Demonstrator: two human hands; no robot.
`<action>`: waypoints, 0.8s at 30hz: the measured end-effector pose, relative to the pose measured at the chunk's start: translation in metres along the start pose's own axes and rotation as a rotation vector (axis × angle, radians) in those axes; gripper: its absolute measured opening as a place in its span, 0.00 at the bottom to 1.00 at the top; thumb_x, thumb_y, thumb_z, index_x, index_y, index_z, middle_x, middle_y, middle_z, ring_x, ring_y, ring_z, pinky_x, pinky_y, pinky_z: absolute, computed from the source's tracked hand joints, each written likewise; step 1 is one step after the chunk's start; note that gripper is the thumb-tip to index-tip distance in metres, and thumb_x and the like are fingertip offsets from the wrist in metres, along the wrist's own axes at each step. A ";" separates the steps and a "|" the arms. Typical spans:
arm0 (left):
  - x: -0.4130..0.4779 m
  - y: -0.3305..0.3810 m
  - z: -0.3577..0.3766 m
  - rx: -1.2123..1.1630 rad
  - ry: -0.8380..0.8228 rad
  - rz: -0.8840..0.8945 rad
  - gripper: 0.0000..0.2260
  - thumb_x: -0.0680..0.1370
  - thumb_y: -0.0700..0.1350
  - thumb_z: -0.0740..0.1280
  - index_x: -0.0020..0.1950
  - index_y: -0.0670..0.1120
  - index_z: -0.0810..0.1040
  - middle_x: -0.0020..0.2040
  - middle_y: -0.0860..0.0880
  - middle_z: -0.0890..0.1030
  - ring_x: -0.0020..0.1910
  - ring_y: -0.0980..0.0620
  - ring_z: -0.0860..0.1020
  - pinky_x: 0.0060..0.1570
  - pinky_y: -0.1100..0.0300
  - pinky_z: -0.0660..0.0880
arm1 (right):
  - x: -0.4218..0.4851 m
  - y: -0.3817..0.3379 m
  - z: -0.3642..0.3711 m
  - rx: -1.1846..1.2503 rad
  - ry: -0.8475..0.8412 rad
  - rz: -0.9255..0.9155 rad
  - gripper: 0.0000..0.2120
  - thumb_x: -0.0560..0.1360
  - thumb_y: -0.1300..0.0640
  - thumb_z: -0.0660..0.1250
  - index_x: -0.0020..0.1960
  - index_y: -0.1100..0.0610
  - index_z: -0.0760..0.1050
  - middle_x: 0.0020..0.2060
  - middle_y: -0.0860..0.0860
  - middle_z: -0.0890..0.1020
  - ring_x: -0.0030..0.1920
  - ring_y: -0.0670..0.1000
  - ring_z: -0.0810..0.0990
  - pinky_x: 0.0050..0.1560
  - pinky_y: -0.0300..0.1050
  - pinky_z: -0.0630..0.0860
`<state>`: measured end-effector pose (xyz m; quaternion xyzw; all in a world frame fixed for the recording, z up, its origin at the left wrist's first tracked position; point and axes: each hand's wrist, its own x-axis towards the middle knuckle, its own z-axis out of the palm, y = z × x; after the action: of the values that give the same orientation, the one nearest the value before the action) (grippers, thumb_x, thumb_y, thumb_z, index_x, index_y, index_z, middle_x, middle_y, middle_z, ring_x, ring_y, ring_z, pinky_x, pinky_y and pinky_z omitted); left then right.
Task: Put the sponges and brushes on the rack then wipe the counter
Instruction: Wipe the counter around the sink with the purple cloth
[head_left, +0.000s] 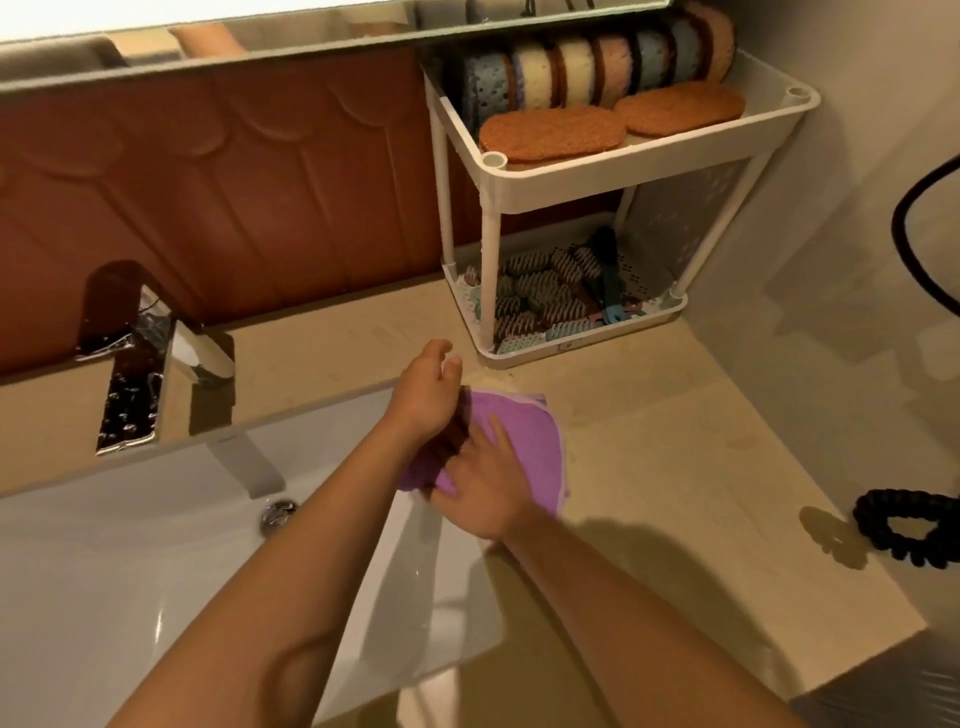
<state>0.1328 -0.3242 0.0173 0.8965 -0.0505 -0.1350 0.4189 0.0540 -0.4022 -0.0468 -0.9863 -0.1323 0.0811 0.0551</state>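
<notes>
A purple cloth (524, 431) lies on the beige counter (675, 441) at the sink's right edge. My right hand (483, 488) presses flat on it with fingers spread. My left hand (426, 395) rests on the cloth's left edge, fingers loosely curled; whether it grips the cloth is unclear. The white two-tier rack (613, 176) stands at the back right. Several sponges (597, 67) fill its top shelf, with two orange ones (556, 132) lying flat in front. Several brushes (550, 291) lie on the bottom shelf.
A white sink basin (130, 561) with a chrome tap (171, 343) sits to the left. A black coiled cord (904, 525) lies at the counter's right edge, with a cable (904, 218) on the wall. A mirror edge runs along the top.
</notes>
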 end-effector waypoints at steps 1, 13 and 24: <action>-0.009 -0.008 0.001 0.021 0.012 -0.014 0.17 0.82 0.46 0.54 0.70 0.42 0.67 0.68 0.42 0.72 0.65 0.42 0.71 0.65 0.52 0.67 | -0.007 0.006 0.002 0.046 0.008 -0.026 0.30 0.75 0.39 0.51 0.73 0.50 0.62 0.75 0.53 0.61 0.77 0.55 0.46 0.74 0.56 0.38; -0.116 -0.053 0.050 0.048 -0.032 -0.262 0.25 0.79 0.54 0.60 0.72 0.44 0.63 0.70 0.41 0.68 0.67 0.43 0.68 0.64 0.51 0.67 | -0.111 0.055 0.015 0.139 -0.032 -0.036 0.36 0.69 0.33 0.51 0.74 0.40 0.46 0.77 0.46 0.49 0.75 0.49 0.38 0.71 0.47 0.30; -0.148 -0.027 0.098 0.459 -0.232 0.337 0.23 0.81 0.51 0.49 0.76 0.50 0.56 0.77 0.49 0.56 0.76 0.51 0.55 0.72 0.53 0.54 | -0.173 0.048 0.016 0.180 -0.034 0.368 0.42 0.64 0.28 0.41 0.75 0.41 0.40 0.76 0.45 0.41 0.75 0.47 0.34 0.72 0.51 0.31</action>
<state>-0.0371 -0.3488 -0.0342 0.9253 -0.2753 -0.1502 0.2131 -0.1019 -0.4933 -0.0440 -0.9835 0.0570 0.1179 0.1250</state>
